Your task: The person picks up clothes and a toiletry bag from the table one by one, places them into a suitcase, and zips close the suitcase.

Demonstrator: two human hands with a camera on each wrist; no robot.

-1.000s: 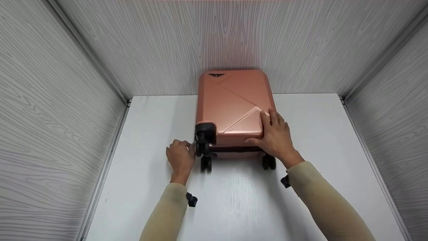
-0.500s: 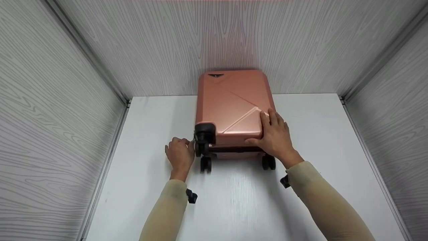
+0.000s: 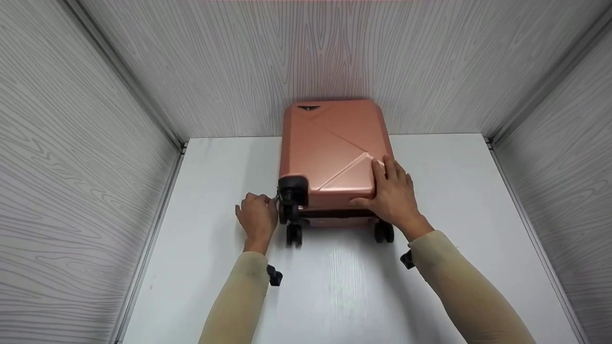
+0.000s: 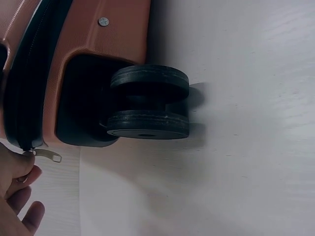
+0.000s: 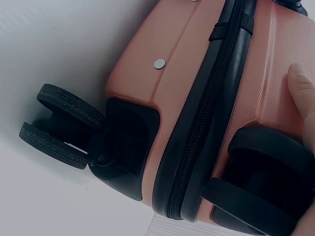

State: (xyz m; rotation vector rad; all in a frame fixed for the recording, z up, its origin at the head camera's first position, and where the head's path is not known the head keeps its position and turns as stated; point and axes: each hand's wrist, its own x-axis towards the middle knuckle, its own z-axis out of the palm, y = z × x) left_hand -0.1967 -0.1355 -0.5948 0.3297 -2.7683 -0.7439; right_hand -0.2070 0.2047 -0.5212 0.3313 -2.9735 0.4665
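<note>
A pink hard-shell suitcase (image 3: 334,138) lies flat on the white surface, its wheeled end toward me. My left hand (image 3: 257,219) is at its left side, beside the near-left black wheel (image 3: 289,210). In the left wrist view, my thumb and finger pinch the zipper slider, and the metal zipper pull (image 4: 47,155) sticks out past them. My right hand (image 3: 394,198) rests on the near-right corner, fingers extended over the top shell and thumb on the end face. The right wrist view shows the black zipper (image 5: 202,118) closed along the wheeled end, with my right thumb (image 5: 301,88) on the shell.
Grey wood-grain panels stand at the left (image 3: 71,181), back (image 3: 229,67) and right (image 3: 564,157). The suitcase's far end is close to the back panel. White surface (image 3: 344,296) extends on both sides of the suitcase and in front of it.
My left hand has shifted slightly forward along the suitcase's left side, away from me. The right hand and the suitcase stay in place.
</note>
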